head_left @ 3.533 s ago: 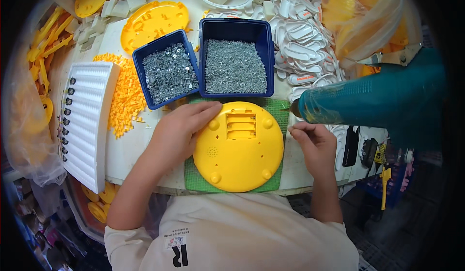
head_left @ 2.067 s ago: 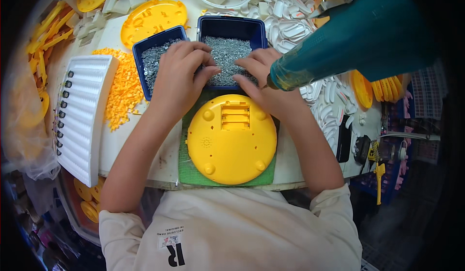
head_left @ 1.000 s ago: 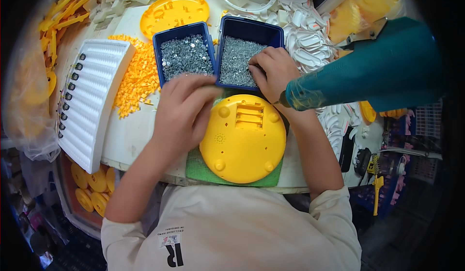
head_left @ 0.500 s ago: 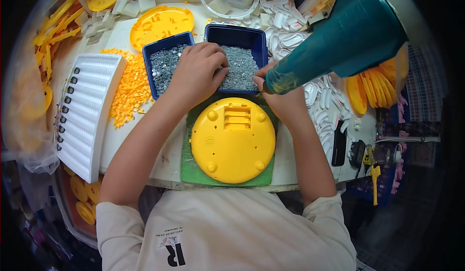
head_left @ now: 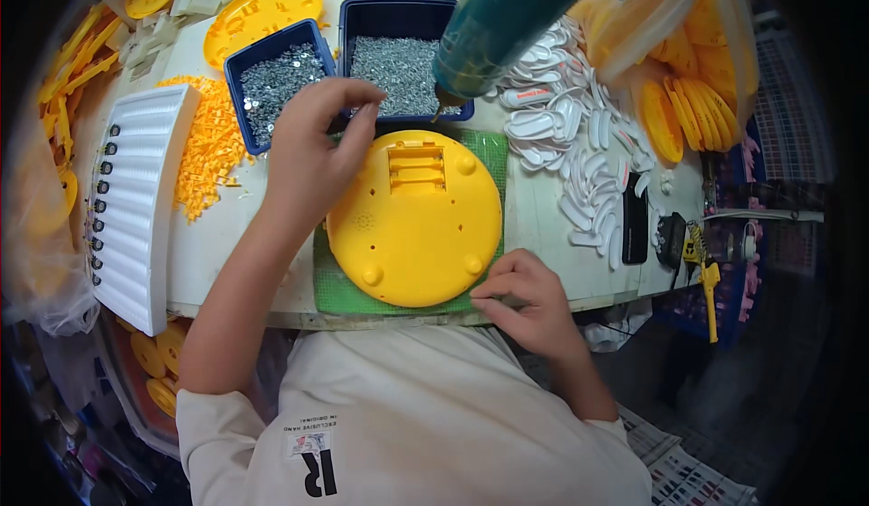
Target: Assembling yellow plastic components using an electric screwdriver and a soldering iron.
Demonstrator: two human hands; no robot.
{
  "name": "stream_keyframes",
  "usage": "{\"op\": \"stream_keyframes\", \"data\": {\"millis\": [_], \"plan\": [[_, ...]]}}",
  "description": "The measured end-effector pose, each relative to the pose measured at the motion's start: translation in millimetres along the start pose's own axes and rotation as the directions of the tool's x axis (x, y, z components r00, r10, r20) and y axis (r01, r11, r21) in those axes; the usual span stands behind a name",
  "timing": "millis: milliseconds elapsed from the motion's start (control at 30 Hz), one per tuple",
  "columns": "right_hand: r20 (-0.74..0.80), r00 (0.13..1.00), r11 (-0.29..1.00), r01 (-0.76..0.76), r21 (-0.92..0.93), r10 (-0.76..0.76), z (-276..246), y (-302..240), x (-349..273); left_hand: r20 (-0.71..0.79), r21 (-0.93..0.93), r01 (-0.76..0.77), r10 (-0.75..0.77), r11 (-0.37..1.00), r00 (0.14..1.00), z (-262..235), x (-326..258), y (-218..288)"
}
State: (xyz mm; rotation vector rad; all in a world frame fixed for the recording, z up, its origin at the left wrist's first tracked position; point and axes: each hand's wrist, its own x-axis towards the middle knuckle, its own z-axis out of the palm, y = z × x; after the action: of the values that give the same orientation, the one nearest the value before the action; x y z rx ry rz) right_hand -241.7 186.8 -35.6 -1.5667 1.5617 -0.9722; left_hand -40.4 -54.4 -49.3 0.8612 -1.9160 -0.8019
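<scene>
A round yellow plastic housing [head_left: 416, 243] lies on a green mat, its battery compartment facing up at the far side. My left hand [head_left: 317, 148] is over the housing's far left edge, beside the two screw bins, with thumb and forefinger closed together; anything between them is too small to make out. At the housing's near right rim, my right hand [head_left: 529, 302] has its fingertips pinched, and what they hold, if anything, is hidden. A teal power screwdriver [head_left: 489, 31] hangs with its bit pointing down above the right bin, touched by neither hand.
Blue bins of small metal parts, one left [head_left: 281, 85] and one right [head_left: 398, 62], stand behind the housing. Small orange pieces [head_left: 204, 144] and a white foam tray [head_left: 140, 203] lie left. White plastic parts [head_left: 552, 117] and stacked yellow discs [head_left: 697, 117] are right.
My right hand has let go of the screwdriver and come down to the housing's near right rim. My left hand has drawn back from the bins. The view has shifted.
</scene>
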Motion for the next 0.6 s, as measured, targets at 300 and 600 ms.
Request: {"op": "stream_keyframes", "data": {"millis": [300, 600], "plan": [[-0.086, 0.993, 0.989, 0.065, -0.135, -0.077, 10.8, 6.6, 4.7, 0.023, -0.048, 0.112, -0.111, 0.993, 0.994, -31.4, -63.3, 28.8], [-0.263, 0.939, 0.975, 0.214, -0.054, -0.221, -50.3, -25.6, 59.7, 0.371, 0.041, -0.230, 0.199, 0.972, 0.907, -57.5, -117.6, 47.6]]}}
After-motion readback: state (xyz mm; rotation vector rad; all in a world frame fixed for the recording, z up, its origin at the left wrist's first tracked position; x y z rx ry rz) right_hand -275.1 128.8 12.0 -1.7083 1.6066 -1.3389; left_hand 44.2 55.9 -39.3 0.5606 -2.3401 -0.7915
